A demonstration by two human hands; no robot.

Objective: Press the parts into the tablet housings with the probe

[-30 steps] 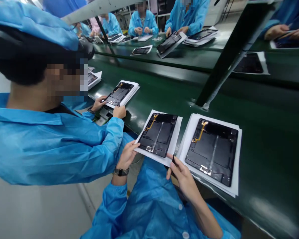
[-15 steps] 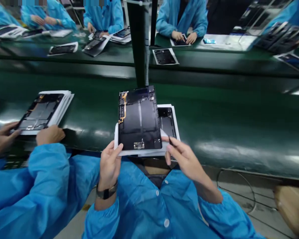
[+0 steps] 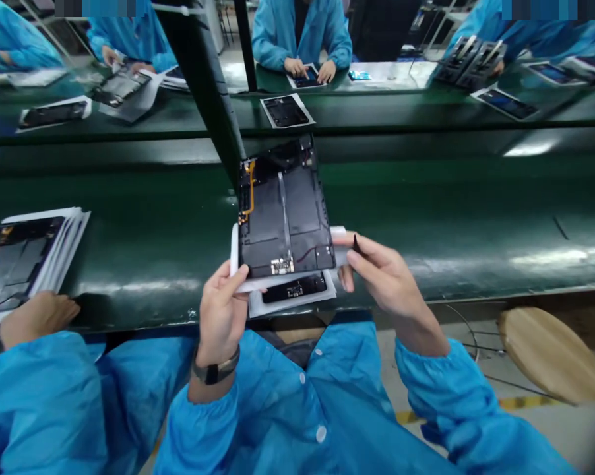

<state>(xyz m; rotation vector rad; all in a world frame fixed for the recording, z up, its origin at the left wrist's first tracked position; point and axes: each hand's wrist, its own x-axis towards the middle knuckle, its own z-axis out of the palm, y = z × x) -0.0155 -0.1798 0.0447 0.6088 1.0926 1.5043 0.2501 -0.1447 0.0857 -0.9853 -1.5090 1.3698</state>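
Note:
My left hand (image 3: 223,303) is closed on the lower left corner of an opened tablet housing (image 3: 285,211), thumb on top. The housing is black inside, with an orange ribbon cable (image 3: 251,191) along its left side and a small circuit board (image 3: 282,265) near its lower edge. A white sheet (image 3: 341,256) lies under it. At the lower right corner, my right hand (image 3: 381,270) pinches the sheet's edge. A dark pointed thing (image 3: 355,243) sticks up from those fingers; its kind is unclear. Beneath, a second tablet housing (image 3: 297,288), partly covered, lies on white sheeting.
A green bench (image 3: 426,218) runs across. At left, a neighbour's hand (image 3: 40,316) rests by a stack of tablet housings and white sheets (image 3: 64,251). A slanted post (image 3: 198,79) stands behind my housing. Co-workers in blue sit opposite. A wooden stool (image 3: 549,353) is at right.
The view has swung right, so the neighbour's stack sits farther left. The held housing has risen off the one below, exposing that one's lower edge. Both hands keep their grip.

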